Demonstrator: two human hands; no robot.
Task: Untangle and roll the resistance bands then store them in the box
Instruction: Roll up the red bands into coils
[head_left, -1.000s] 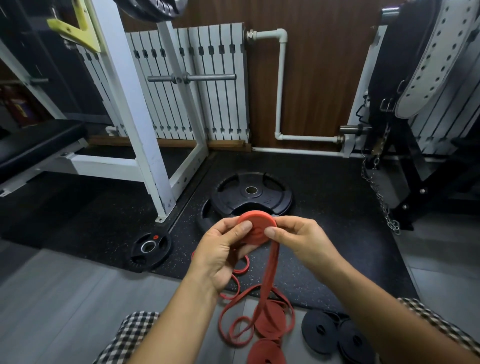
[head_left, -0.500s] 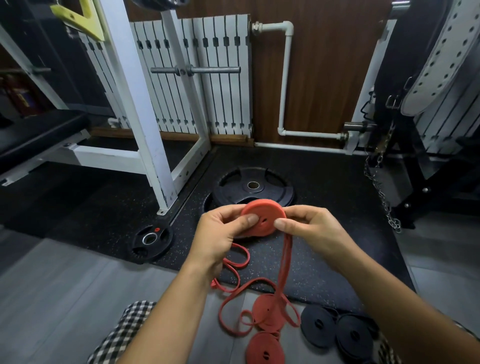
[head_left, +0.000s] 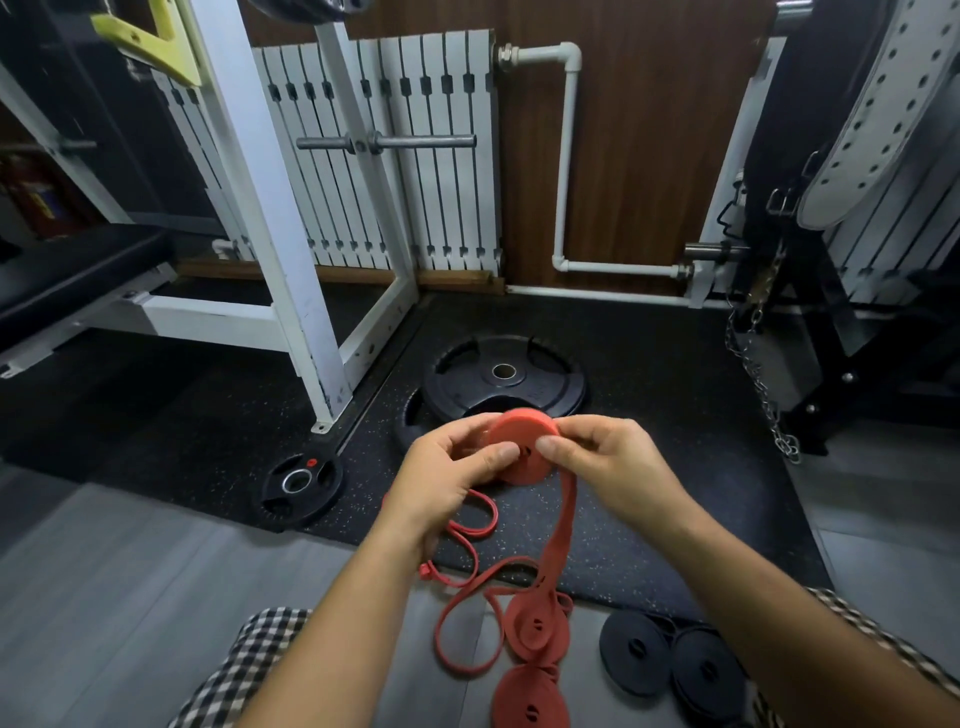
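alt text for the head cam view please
The left hand and right hand pinch a partly rolled red resistance band, its loose tail hanging to the floor. Below lie rolled red bands and rolled black bands, with weight plates on the mat beyond.

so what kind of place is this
Most likely a small gym: a weight plate lies on a rubber mat, a white rack stands by a padded bench, and a lifting belt hangs at right.

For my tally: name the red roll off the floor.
The red roll pinched between left hand and right hand, tail hanging down; the other two red rolls lie on the floor.
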